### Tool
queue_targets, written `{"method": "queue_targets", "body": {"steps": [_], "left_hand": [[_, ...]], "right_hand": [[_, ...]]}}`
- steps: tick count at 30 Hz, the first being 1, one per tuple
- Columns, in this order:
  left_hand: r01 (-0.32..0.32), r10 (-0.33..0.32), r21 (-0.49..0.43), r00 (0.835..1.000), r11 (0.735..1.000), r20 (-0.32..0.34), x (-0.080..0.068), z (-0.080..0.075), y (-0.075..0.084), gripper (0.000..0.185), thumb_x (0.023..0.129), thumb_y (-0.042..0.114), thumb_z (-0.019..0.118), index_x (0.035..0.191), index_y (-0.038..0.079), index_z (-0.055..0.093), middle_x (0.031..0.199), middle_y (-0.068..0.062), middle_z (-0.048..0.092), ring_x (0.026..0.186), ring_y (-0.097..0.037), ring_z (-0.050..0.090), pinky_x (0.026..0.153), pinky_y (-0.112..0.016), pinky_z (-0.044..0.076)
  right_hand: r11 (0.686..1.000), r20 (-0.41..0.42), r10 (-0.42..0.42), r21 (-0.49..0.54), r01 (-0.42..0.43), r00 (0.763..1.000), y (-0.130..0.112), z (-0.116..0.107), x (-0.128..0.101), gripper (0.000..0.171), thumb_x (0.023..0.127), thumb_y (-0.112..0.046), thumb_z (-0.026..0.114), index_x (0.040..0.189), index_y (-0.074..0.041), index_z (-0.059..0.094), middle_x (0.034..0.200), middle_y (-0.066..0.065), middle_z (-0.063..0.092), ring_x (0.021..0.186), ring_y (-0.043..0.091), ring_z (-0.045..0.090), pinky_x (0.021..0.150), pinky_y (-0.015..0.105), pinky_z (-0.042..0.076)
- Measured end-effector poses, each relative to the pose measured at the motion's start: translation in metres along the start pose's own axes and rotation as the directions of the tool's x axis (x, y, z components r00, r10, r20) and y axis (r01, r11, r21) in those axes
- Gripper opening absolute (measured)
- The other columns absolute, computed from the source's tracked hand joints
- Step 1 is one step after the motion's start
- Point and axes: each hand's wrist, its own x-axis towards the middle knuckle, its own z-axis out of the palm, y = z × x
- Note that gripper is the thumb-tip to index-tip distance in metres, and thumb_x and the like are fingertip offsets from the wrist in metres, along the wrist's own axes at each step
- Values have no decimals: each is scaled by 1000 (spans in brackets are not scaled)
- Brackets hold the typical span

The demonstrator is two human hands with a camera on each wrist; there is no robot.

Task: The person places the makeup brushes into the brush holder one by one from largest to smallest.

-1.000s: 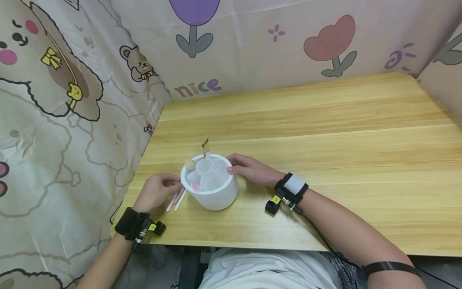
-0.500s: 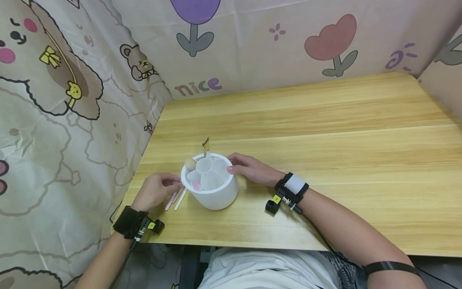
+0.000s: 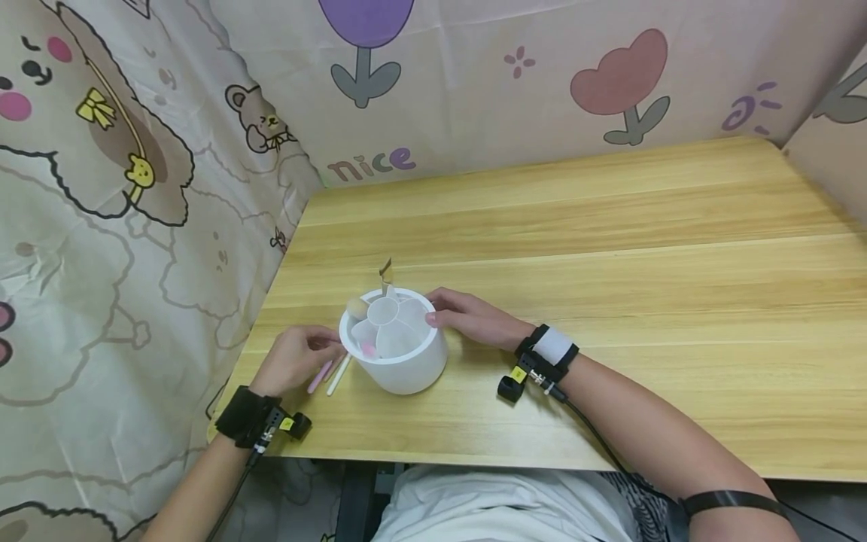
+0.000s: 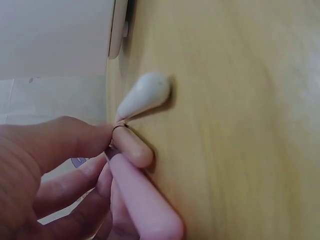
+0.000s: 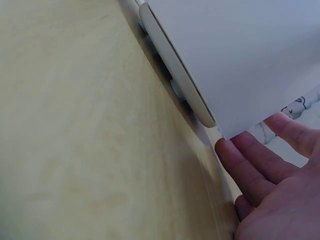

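A round white desk organizer [image 3: 406, 374], divided into petal-shaped compartments, stands at the table's left part. My right hand [image 3: 470, 318] holds its right side, thumb at the rim and fingers along the outer wall. Just left of it, my left hand [image 3: 294, 360] pinches slim makeup brushes low over the tabletop. In the left wrist view their handles show: a white handle [image 4: 145, 94], a tan handle [image 4: 133, 146] and a pink handle [image 4: 145, 200]. The thumb and fingers hide the brushes' other ends.
Inside the organizer are a fluffy beige tip [image 3: 357, 308], a pink item [image 3: 369, 350] and a gold-coloured strip [image 3: 385, 272] rising above the rim. The wooden table [image 3: 609, 301] meets a printed curtain [image 3: 474, 98] behind and at the left.
The end of the pink handle has shifted slightly left under the left hand. The right hand and the organizer have stayed in place.
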Motion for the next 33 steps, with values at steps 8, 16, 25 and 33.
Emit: {"method": "queue_targets", "body": {"steps": [8,16,25,33], "left_hand": [[4,-3,29,999,1000,-33,-4,-4,3,29,97,25,70,117,6,76,111,-15,79,97,-25,73,81,-38,62],[-16,18,21,995,1000,-96,-10,-13,10,30,98,28,70,119,7,76,112,-16,78,98,-29,72,80,-38,61],[-100,99,3,981,995,-168,-13,-21,14,27,98,24,71,116,4,76,106,-18,79,96,-33,74,86,-50,63],[-149,141,-13,962,989,-234,-17,-23,19,23,96,19,73,115,5,77,106,-17,79,93,-31,76,83,-46,65]], "right_hand": [[1000,5,-2,8,2,1000,1,1,1,45,104,-42,53,144,-21,54,149,6,60,144,26,51,128,56,33],[1000,-5,-3,4,3,1000,0,0,0,45,104,-43,53,143,-22,55,146,4,62,142,24,52,127,54,34],[1000,-2,-18,1,18,1000,-1,0,0,48,104,-41,52,148,-21,53,147,4,62,143,24,52,127,53,35],[1000,-3,-15,0,15,1000,1,0,1,46,104,-40,52,146,-20,55,146,4,63,142,24,53,126,53,35]]}}
